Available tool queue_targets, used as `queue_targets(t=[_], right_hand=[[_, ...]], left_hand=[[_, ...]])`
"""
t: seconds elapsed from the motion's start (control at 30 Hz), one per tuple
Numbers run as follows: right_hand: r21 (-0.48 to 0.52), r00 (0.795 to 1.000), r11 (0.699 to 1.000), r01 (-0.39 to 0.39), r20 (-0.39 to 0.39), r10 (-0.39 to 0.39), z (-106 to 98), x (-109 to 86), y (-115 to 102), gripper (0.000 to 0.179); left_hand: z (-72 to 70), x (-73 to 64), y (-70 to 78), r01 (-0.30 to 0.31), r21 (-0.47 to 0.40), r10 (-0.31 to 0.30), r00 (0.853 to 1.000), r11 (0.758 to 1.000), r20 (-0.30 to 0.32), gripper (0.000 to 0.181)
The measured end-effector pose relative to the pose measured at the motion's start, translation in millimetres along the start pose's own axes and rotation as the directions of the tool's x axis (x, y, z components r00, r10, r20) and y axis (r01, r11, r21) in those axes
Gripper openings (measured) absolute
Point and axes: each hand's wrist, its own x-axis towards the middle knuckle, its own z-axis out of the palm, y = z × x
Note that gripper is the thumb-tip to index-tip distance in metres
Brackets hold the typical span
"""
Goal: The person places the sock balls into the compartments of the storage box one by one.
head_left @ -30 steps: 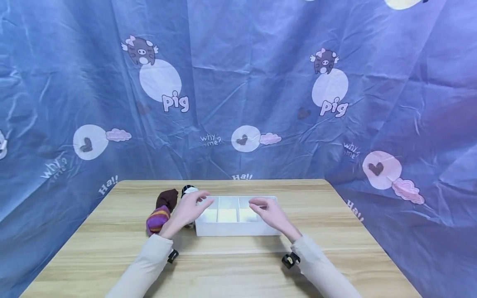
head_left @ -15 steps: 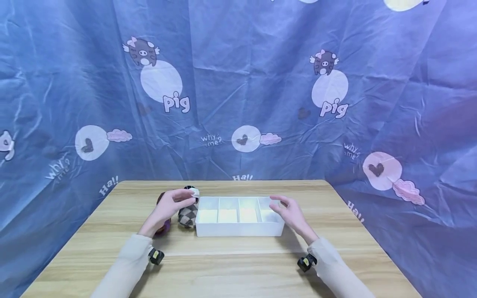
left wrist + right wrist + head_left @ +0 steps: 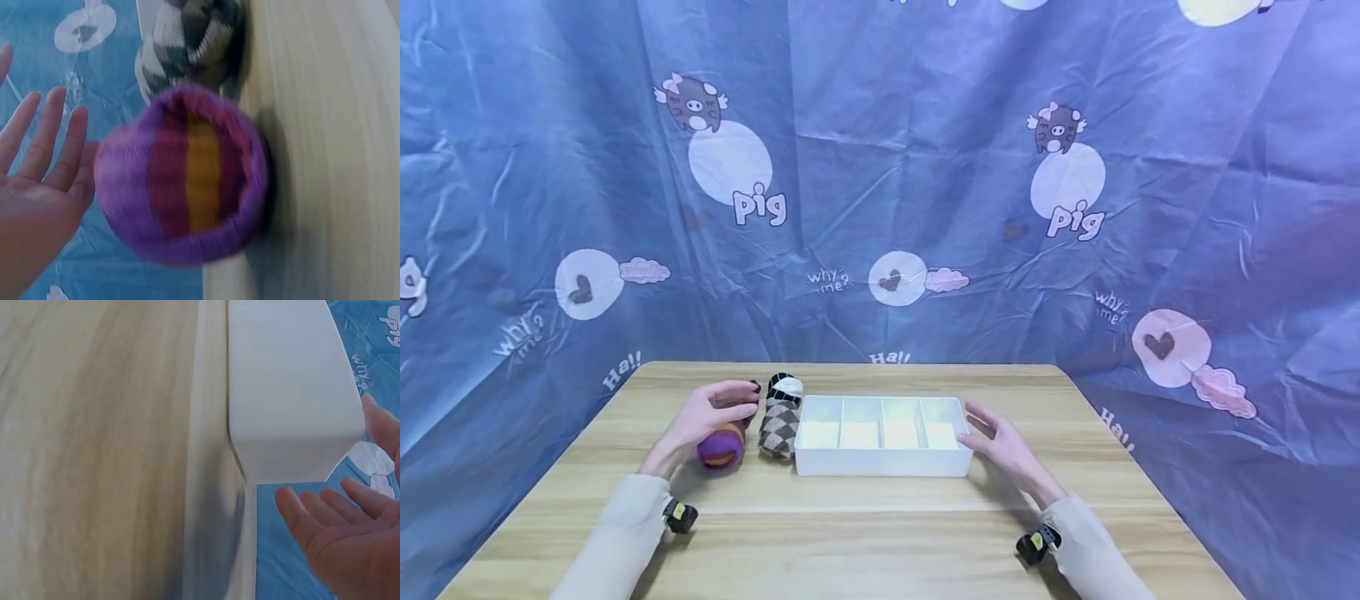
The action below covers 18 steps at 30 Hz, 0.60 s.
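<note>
A rolled purple sock with orange stripes [image 3: 722, 448] lies on the table at the left. My left hand [image 3: 711, 412] is above and beside it with loosely spread fingers and holds nothing. In the left wrist view, the hand [image 3: 47, 187] is next to the sock's folded cuff [image 3: 247, 169]. The dark brown sock behind is mostly covered by that hand. To the right lie a grey checked sock [image 3: 778, 429] and a black-and-white sock [image 3: 786, 388]. My right hand [image 3: 1006, 446] is at the right end of a white divided box [image 3: 880, 462]; whether the thumb touches it I cannot tell.
The box's several compartments hold nothing visible. A light wooden table [image 3: 865, 542] carries everything, and a blue printed curtain [image 3: 910, 192] hangs behind it and along both sides. A small black camera sits on each wrist.
Both hands have moved apart: the left from the box's left end out over the purple sock, the right from above the box to its right end. The checked sock has come into view.
</note>
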Motion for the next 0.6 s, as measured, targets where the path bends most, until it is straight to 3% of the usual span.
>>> queue_targets(t=[0.3,0.6], right_hand=[[0.053,0.998,0.998,-0.034,0.047,0.031,1,-1.4,6,0.074],[0.042,0.996,0.999,-0.028,0.081,0.025,-4,-2.9,8,0.08]], left_hand=[[-23.9,-12.0,-16.1,0.001,-0.054,-0.002,1.0,0.999,-0.024,0.051],[-37.4,-16.2,-28.6,0.08,0.043,-0.079,0.997,0.996,-0.018,0.057]])
